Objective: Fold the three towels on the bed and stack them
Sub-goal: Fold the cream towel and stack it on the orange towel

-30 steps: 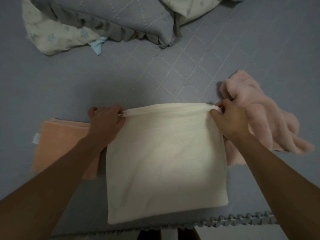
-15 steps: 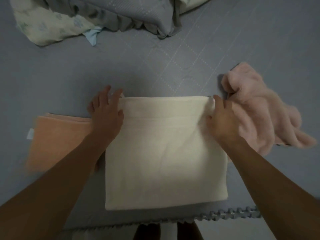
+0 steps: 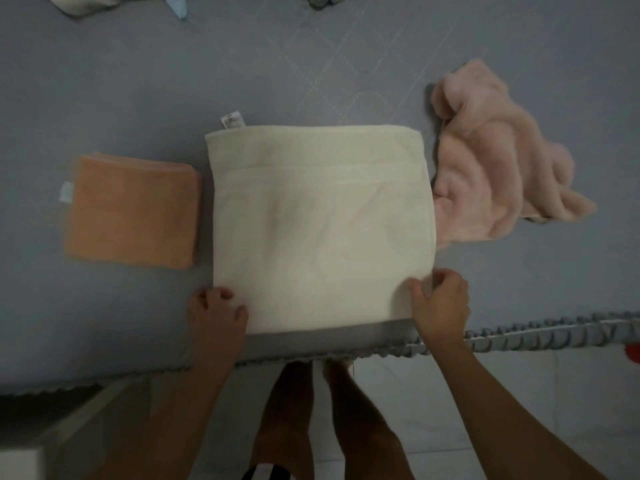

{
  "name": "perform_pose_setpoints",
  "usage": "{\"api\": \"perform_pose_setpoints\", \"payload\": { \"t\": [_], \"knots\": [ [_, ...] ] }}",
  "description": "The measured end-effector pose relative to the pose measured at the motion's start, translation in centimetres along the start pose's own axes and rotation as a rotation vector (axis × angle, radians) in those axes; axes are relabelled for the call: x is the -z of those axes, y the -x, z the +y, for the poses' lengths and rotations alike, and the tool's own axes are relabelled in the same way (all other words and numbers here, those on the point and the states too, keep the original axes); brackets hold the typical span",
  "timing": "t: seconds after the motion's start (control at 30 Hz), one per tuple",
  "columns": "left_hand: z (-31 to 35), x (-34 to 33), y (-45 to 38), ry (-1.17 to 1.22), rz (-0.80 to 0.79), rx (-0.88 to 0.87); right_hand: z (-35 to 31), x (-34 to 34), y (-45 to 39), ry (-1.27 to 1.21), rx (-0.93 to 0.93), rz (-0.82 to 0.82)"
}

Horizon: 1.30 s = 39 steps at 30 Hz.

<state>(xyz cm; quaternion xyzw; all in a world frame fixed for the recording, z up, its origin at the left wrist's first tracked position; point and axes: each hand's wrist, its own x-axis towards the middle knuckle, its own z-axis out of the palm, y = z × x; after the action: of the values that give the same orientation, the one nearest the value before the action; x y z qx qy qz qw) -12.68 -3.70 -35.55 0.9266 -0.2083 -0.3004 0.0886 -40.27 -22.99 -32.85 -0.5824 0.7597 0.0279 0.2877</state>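
Note:
A cream towel (image 3: pixel 322 223) lies folded into a flat square on the grey-blue bed (image 3: pixel 138 84), a small label sticking out at its far left corner. My left hand (image 3: pixel 216 315) pinches its near left corner. My right hand (image 3: pixel 440 303) pinches its near right corner, thumb on top. To the left lies an orange towel (image 3: pixel 130 211), folded into a smaller square. A pink fluffy towel (image 3: pixel 495 168) sits crumpled to the right, touching the cream towel's right edge.
The bed's ruffled near edge (image 3: pixel 519 336) runs just below my hands. Beyond it are a pale tiled floor (image 3: pixel 519 393) and my bare legs (image 3: pixel 311 420). Bedding and a pillow corner (image 3: pixel 83 1) lie at the far left.
Both hands left the cream towel's far edge, where they pressed it flat, and came back to pinch its near corners. The view has tilted down toward the bed edge.

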Motion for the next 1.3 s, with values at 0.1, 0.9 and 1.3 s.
{"api": "perform_pose_setpoints", "payload": {
  "t": [0.1,0.9,1.3],
  "knots": [
    [-2.0,-0.6,0.6,0.277,0.012,0.219,1.9,-0.7,0.8,-0.239,-0.182,-0.137],
    [-2.4,10.8,7.2,0.238,-0.118,-0.169,0.7,12.8,2.6,-0.801,0.127,-0.562],
    [8.1,10.2,-11.0,0.112,0.061,-0.155,-14.8,8.7,-9.9,0.038,0.473,-0.203]
  ]
}}
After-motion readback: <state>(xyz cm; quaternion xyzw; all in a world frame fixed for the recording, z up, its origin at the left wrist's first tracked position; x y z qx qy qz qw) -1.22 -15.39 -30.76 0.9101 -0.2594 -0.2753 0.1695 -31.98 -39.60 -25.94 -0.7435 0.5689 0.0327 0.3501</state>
